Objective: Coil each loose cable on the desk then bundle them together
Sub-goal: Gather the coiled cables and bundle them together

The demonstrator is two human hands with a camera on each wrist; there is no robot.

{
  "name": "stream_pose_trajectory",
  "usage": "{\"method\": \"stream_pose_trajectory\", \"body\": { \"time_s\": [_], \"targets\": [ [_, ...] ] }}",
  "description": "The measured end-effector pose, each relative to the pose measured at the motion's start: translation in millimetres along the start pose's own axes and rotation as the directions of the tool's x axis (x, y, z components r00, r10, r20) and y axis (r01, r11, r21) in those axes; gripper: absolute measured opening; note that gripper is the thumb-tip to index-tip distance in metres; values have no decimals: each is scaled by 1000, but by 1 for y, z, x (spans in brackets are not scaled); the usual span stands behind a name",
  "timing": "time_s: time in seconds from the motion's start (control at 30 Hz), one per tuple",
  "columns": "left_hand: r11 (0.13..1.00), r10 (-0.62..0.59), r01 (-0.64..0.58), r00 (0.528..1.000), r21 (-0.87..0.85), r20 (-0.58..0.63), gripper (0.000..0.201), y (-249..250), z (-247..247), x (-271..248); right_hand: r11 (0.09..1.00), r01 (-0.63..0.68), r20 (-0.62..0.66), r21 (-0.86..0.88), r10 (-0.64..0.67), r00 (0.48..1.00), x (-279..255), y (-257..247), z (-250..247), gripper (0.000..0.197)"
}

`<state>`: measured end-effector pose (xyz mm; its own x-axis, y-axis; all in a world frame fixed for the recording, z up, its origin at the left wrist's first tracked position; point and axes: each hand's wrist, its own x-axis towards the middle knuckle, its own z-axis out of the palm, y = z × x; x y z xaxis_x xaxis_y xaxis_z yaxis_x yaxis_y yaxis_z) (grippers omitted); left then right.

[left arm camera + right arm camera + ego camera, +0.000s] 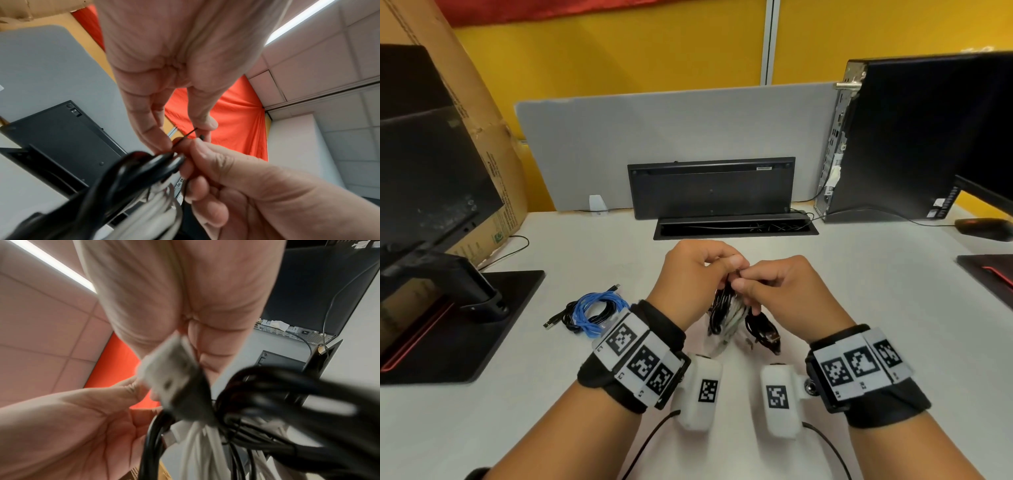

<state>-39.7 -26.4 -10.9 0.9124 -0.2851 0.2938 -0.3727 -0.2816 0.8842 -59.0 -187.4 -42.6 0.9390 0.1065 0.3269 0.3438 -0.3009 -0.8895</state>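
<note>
Between two hands: one bundle (black-and-white).

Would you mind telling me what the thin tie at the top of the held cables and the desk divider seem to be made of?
Thin tie: probably a plastic-coated wire twist tie, since it is black, hair-thin and holds a stiff straight end; both hands pinch it above the held cables. Desk divider: matte grey with rounded corners and no glare, so likely felt or fabric-covered board, though the texture is too fine to confirm.
</note>
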Motion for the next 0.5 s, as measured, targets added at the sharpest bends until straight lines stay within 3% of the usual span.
{"method": "stream_pose_trajectory", "body": {
  "time_s": [0.37, 0.5],
  "targets": [
    [1000, 1, -1, 1000, -7, -12, 14, 1, 1, 0, 994, 17, -108, -104, -29, 994, 1, -2, 6, 18],
    [1000, -2, 2, 999, -1, -34, 20, -4, 2, -2, 989, 31, -142, -145, -52, 989, 2, -2, 7, 19]
  ]
}}
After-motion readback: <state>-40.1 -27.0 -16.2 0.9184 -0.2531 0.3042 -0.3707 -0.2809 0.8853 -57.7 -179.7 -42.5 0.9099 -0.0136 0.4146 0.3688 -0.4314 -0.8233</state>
